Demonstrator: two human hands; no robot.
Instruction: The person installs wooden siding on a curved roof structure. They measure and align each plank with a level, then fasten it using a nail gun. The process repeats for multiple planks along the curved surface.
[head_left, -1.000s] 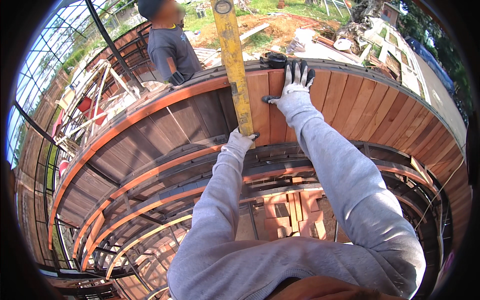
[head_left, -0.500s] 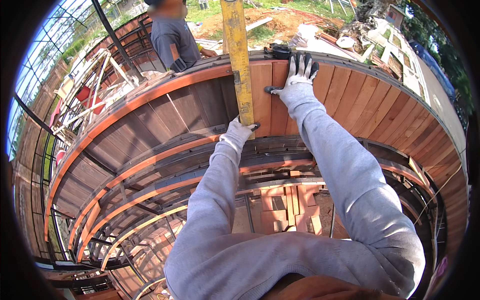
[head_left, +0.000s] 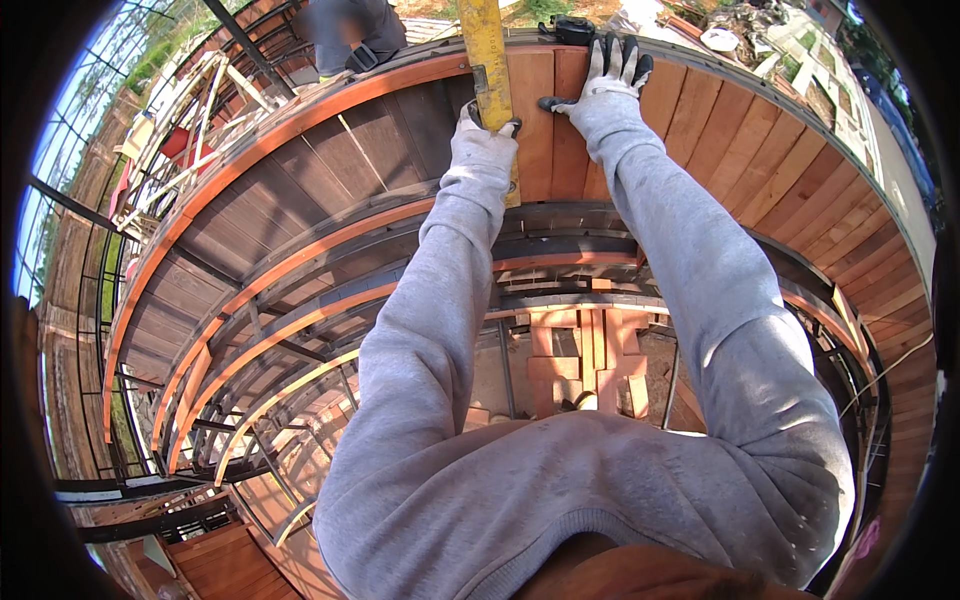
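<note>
My left hand (head_left: 484, 148), in a white glove with dark fingertips, is closed around a long yellow spirit level (head_left: 488, 72). The level lies across the curved band of upright boards, its near end showing just below my hand. To its right, my right hand (head_left: 607, 95) is spread on the reddish-brown boards (head_left: 690, 108), thumb out to the left and fingers pointing away from me. Bare dark boards (head_left: 352, 140) run left of the level, beneath an orange-brown curved strip (head_left: 300, 112).
A black object (head_left: 567, 30) sits on the top edge beyond my right hand. Behind the curve at left is another person (head_left: 362, 35) in grey. Lower curved rails (head_left: 330, 378) step down toward me, with loose wood pieces (head_left: 553, 368) on the ground. Scrap timber (head_left: 205, 110) lies at left.
My left hand has slid up along the level, away from its near end, and now wraps it. My right hand stays spread on the boards. The whole view has tilted down.
</note>
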